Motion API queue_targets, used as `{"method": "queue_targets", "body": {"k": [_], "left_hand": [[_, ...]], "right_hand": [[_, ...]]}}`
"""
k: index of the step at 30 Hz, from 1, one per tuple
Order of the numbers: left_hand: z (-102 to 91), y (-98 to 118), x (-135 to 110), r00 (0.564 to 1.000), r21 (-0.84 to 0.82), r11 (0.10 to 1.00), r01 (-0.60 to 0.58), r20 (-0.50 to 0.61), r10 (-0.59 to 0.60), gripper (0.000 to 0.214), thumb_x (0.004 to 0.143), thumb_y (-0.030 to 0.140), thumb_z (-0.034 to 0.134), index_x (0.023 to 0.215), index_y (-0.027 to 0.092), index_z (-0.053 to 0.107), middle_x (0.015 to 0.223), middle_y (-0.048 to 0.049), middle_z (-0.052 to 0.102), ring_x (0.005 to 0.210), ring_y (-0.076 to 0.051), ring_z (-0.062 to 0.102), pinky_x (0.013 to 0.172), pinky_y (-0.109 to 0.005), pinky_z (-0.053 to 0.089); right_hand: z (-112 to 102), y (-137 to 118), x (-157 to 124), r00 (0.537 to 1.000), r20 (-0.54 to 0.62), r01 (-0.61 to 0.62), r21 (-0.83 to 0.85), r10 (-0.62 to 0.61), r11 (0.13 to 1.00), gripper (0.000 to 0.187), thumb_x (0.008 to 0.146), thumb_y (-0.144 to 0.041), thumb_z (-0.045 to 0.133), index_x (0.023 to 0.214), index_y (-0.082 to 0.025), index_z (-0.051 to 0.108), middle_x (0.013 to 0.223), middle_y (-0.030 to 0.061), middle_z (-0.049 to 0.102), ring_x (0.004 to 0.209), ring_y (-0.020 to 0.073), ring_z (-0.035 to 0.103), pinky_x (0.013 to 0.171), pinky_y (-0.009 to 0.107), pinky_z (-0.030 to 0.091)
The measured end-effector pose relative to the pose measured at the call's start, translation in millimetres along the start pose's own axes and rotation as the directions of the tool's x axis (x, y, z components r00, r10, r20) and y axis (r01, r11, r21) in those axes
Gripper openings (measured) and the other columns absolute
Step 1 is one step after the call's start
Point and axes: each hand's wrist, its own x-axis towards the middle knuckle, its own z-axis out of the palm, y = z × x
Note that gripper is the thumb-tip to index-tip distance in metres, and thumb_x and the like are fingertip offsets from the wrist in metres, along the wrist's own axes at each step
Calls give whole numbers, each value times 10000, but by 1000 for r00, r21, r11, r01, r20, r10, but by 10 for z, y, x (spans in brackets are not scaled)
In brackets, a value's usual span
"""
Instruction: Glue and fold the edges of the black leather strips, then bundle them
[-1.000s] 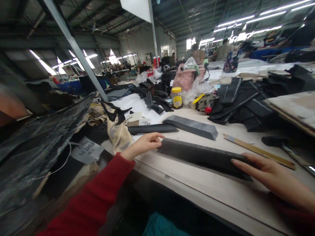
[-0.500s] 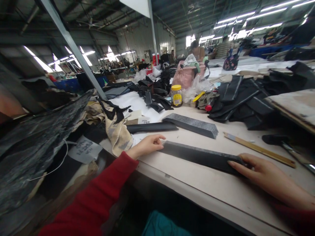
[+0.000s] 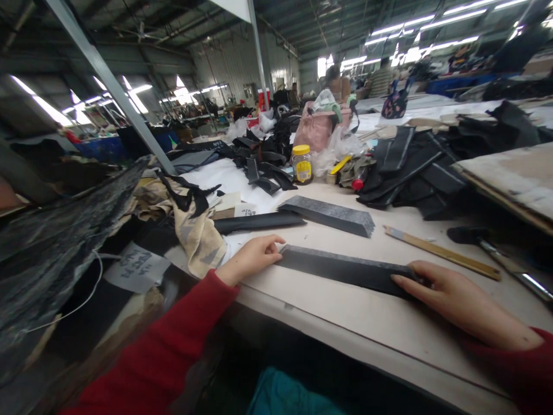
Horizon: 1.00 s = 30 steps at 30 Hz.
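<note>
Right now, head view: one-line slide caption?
Left hand and right hand steady opposite ends of a long dark strip flat on the worktable.

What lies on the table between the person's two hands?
A long dark strip lies flat on the table. The left hand touches its left end and the right hand its right end, as the head view shows.
</note>
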Motion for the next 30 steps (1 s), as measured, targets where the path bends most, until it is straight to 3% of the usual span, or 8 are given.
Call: {"method": "queue_targets", "body": {"k": [6,18,24,30], "left_hand": [[22,33,-17,997,187,981,-42,-51,53,201,755,266,539,945,207,569,741,11,577,710,-149,531,626,-234,379],[-4,109,20,998,270,963,-24,62,7,147,775,302,450,841,189,517,714,16,517,656,-148,489,596,-247,368],[-12,64,45,990,296,945,-141,51,131,168,788,296,453,858,183,556,880,-26,535,795,-170,511,689,-263,411],[-14,99,31,970,326,914,-241,90,224,227,844,279,384,831,182,589,887,-41,531,842,-173,510,761,-273,418]], "right_hand": [[-27,-45,-5,997,-58,43,-47,-46,998,341,821,-483,425,627,-204,444,607,-10,490,564,135,461,529,255,307],[-88,-147,-2,993,-97,60,-95,-69,994,250,820,-373,464,661,-185,512,670,12,550,593,127,472,538,236,308],[-108,-155,-13,993,-86,69,-98,-78,993,221,822,-345,475,691,-179,542,708,22,564,618,133,481,561,239,318],[-89,-187,-16,990,-86,99,-134,-111,986,184,820,-292,492,685,-176,536,736,31,567,644,144,493,586,251,334]]}}
